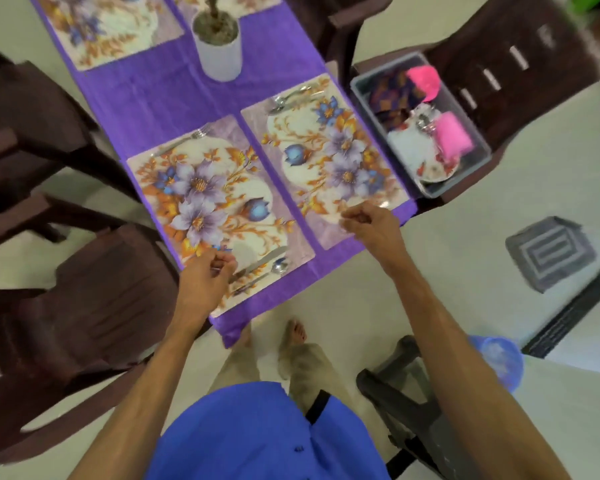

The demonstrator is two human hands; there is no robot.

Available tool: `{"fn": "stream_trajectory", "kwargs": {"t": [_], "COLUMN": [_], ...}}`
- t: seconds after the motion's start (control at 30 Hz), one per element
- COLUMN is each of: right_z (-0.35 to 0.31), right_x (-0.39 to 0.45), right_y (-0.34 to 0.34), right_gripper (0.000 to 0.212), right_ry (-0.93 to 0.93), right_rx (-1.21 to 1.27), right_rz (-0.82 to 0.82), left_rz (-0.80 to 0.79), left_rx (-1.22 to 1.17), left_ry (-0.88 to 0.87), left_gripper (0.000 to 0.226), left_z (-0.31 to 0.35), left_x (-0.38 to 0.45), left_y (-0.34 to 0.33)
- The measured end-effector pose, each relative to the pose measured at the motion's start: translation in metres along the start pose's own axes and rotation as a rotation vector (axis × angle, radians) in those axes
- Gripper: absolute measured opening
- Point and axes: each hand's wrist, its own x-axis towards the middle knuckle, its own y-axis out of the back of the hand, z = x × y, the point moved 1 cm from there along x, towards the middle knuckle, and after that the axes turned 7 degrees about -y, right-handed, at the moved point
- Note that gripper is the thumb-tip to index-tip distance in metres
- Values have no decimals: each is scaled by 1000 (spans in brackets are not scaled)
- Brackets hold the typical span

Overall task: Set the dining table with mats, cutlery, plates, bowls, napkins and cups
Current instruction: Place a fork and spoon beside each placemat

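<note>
Two floral mats lie side by side on the purple tablecloth (160,98). The left mat (205,202) has a fork (184,142) along its far edge and a knife (265,259) and spoon (278,268) at its near edge. My left hand (205,278) is at that near edge, its fingertips pinching the knife's handle end. The right mat (329,157) carries a spoon and fork (291,97) at its far edge. My right hand (366,221) hovers over its near edge with curled fingers and nothing visible in them.
A grey bin (361,88) on the chair to the right holds floral plates (426,168), pink cups (451,135), and dark patterned napkins (392,95). A white plant pot (219,53) stands mid-table. Dark brown chairs (94,306) flank the table. A dark stool (409,396) is near my right leg.
</note>
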Motion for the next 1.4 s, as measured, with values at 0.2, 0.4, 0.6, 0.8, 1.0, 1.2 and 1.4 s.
{"fn": "stream_trajectory", "kwargs": {"t": [0.2,0.4,0.6,0.8,1.0,1.2,1.4], "right_z": [19,62,98,108,86,66,32], "right_x": [17,72,139,235,328,426,518], "right_y": [95,207,337,411,411,426,416], "right_gripper": [14,11,12,13,10,15,24], "right_ry": [-24,-83,-115,-152,-86,20,171], "right_rx": [126,161,58,-18,-111,-371,-588], "right_rz": [24,-37,-80,-37,-184,-281,-435], "left_rz": [-135,-238,-168,-159,-79,-12,127], "left_rx": [-30,29,-9,-87,-161,-345,-453], "left_ry": [-114,-192,-103,-90,45,250,397], "left_gripper": [7,13,11,5,10,20,29], "left_z": [100,195,264,317,343,370,407], "left_x": [47,96,119,151,206,287,339], "left_y": [-74,-187,-284,-356,-409,-462,-468]}}
